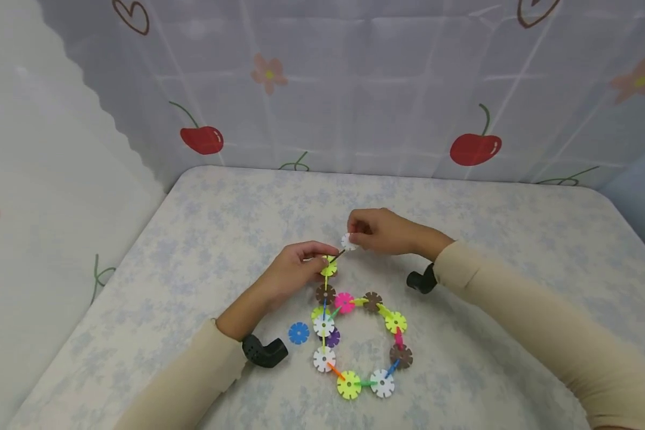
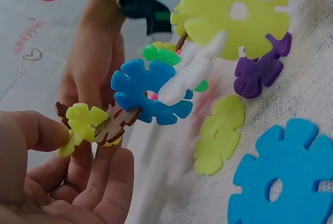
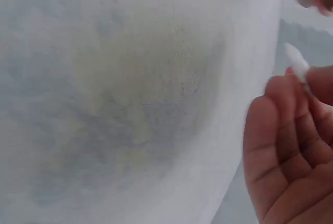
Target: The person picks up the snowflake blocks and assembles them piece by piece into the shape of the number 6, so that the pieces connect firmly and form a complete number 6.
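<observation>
Notched plastic discs joined edge to edge form a ring with a short chain rising from its left side. My left hand (image 1: 292, 272) pinches the yellow-green disc (image 1: 329, 266) at the chain's upper end, where a brown disc (image 1: 338, 255) stands edge-on. In the left wrist view, its thumb and fingers hold that yellow-green disc (image 2: 86, 122), with a brown disc and a blue disc (image 2: 144, 92) linked beyond. Just right of it, my right hand (image 1: 392, 232) pinches a white disc (image 1: 347, 242) by its rim. This white disc (image 3: 296, 60) shows edge-on in the right wrist view, close to the chain but apart.
A loose blue disc (image 1: 298, 333) lies left of the ring. Purple (image 1: 332, 337) and yellow-green (image 1: 318, 313) discs lie by the ring's left side. Black devices (image 1: 265, 351) sit at both wrists. A patterned cloth covers the table (image 1: 193, 239), and a printed curtain (image 1: 344, 89) stands behind.
</observation>
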Available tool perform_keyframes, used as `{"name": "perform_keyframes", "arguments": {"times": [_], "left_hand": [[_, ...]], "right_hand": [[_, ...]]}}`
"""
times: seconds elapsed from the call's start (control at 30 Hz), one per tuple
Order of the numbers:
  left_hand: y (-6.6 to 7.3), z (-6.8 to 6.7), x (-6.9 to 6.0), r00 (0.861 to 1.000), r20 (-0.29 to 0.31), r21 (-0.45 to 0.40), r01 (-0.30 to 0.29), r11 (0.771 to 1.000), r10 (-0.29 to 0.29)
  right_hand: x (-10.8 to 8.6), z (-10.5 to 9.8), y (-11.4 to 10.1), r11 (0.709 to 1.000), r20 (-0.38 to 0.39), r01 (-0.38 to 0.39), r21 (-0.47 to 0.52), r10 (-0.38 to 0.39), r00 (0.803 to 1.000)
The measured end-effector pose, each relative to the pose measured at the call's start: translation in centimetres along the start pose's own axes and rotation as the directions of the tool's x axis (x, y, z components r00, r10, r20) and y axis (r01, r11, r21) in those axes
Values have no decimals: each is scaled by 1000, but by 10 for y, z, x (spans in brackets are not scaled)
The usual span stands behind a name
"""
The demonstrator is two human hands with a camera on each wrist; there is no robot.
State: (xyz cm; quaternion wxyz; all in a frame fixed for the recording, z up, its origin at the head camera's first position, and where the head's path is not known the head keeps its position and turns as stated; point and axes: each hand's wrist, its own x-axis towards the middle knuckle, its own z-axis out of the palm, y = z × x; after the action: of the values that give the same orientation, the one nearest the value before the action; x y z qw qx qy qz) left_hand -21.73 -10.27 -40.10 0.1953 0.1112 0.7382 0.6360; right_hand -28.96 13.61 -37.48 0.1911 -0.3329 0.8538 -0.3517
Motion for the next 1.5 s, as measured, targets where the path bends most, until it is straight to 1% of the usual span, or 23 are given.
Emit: {"name": "perform_keyframes", "arguments": {"times": [0.03, 0.1, 0.17, 0.2, 0.33, 0.43, 0.57, 0.7, 0.83, 1.03, 1.13, 1.27, 1.37, 1.5], "left_hand": [[1, 0, 1, 1000, 0, 4, 16, 1000, -16], [2, -1, 2, 1000, 3, -9, 30, 999, -30], [3, -1, 3, 999, 8, -37, 40, 998, -40], [4, -1, 3, 999, 12, -48, 43, 998, -43], [3, -2, 4, 998, 37, -88, 45, 995, -42], [3, -1, 5, 998, 57, -94, 41, 995, -36], [4, 0, 5, 997, 72, -97, 36, 995, -29], [2, -1, 6, 997, 78, -106, 28, 994, -19], [-1, -1, 7, 996, 88, -112, 23, 993, -13], [-1, 1, 8, 995, 98, -105, 13, 994, -3], [0, 2, 9, 995, 97, -108, 16, 994, -5], [2, 3, 11, 996, 94, -113, 16, 993, -5], [2, 3, 12, 996, 93, -106, 16, 994, -6], [3, 4, 15, 995, 95, -113, 35, 993, -24]], "right_hand": [[-7, -2, -1, 996, -24, -21, 82, 23, 999], [-17, -3, -4, 974, -46, -55, 220, 66, 997], [-23, -1, -8, 953, -44, -62, 297, 78, 996], [-24, 1, -10, 947, -41, -59, 315, 75, 996], [-26, 7, -11, 943, -52, -26, 332, 46, 998], [-27, 7, -9, 936, -82, -24, 351, 56, 995], [-27, 6, -10, 930, -93, -9, 366, 46, 995], [-26, 6, -12, 937, -92, 10, 350, 24, 995], [-27, 6, -12, 940, -100, 7, 341, 29, 995], [-31, 8, -12, 944, -120, 5, 329, 37, 992], [-32, 8, -13, 946, -119, 6, 324, 35, 992], [-31, 9, -14, 942, -120, 26, 334, 15, 993], [-31, 10, -14, 944, -135, 43, 326, 2, 991], [-32, 12, -15, 952, -159, 59, 299, -11, 987]]}}
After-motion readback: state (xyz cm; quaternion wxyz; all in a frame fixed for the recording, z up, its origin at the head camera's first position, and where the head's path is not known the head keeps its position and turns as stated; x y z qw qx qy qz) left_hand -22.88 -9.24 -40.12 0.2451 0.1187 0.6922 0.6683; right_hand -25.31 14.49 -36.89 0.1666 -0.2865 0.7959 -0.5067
